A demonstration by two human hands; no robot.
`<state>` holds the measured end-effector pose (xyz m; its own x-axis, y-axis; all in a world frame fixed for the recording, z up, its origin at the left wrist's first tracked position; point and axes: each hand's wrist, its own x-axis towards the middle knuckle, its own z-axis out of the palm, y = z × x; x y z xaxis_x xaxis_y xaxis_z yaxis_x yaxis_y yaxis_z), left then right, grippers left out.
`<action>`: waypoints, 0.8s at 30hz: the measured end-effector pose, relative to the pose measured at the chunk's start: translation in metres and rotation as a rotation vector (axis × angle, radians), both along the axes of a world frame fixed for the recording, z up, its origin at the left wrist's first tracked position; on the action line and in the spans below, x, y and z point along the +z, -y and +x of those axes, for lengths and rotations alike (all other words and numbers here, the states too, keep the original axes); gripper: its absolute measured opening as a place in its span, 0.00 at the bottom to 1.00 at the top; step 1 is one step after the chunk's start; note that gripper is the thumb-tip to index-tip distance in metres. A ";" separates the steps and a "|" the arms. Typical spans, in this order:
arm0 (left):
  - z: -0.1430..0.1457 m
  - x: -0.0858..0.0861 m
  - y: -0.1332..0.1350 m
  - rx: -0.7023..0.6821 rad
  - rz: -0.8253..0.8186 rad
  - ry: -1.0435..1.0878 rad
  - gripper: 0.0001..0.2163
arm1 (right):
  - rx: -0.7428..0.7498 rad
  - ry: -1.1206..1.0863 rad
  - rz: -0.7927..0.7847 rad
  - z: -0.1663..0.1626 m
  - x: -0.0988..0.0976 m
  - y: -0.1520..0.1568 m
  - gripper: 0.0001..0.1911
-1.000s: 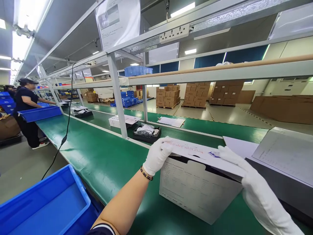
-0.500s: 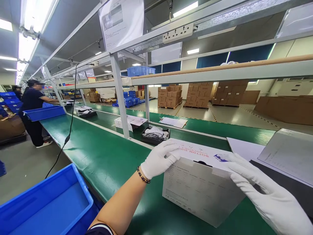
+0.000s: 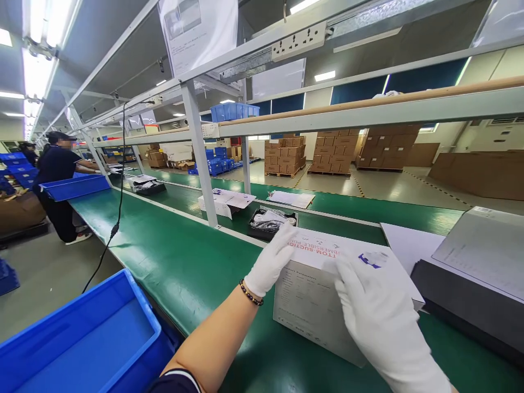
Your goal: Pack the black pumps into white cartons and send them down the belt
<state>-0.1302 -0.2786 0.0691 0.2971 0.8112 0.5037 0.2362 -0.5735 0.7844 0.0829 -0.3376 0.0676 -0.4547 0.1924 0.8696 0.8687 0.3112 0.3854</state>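
A white printed carton (image 3: pixel 311 305) stands on the green conveyor belt (image 3: pixel 184 262) in front of me, its lid flap down. My left hand (image 3: pixel 272 259), in a white glove with a bead bracelet at the wrist, rests on the carton's left top edge. My right hand (image 3: pixel 379 314), also gloved, lies flat on the lid with fingers spread, pressing on it. Red lettering and a blue mark show on the lid.
A blue bin (image 3: pixel 82 344) sits at the near left. A dark flat box with a grey sheet (image 3: pixel 470 273) lies to the right. A black tray of parts (image 3: pixel 268 221) and a white box (image 3: pixel 223 202) sit beyond the rail. A person (image 3: pixel 57 180) works far left.
The carton's lid went from raised to shut. My right hand slid from the right edge onto the middle of the lid. My left hand stayed on the left edge.
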 end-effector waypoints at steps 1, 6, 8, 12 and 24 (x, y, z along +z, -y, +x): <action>-0.003 0.006 -0.002 -0.015 0.010 -0.075 0.23 | -0.048 0.025 0.027 -0.007 0.002 -0.003 0.12; -0.014 0.050 -0.020 -0.072 0.037 -0.637 0.21 | -0.025 0.028 0.106 -0.005 0.003 -0.010 0.06; -0.006 0.067 -0.028 -0.078 0.044 -0.749 0.22 | 0.024 0.039 0.116 0.002 0.001 -0.008 0.08; 0.028 0.084 -0.040 -0.080 0.017 -1.060 0.27 | 0.152 0.030 0.038 0.009 -0.002 -0.006 0.09; 0.031 0.077 -0.040 -0.096 0.199 -1.118 0.27 | 0.091 -0.289 -0.070 -0.017 -0.008 0.009 0.25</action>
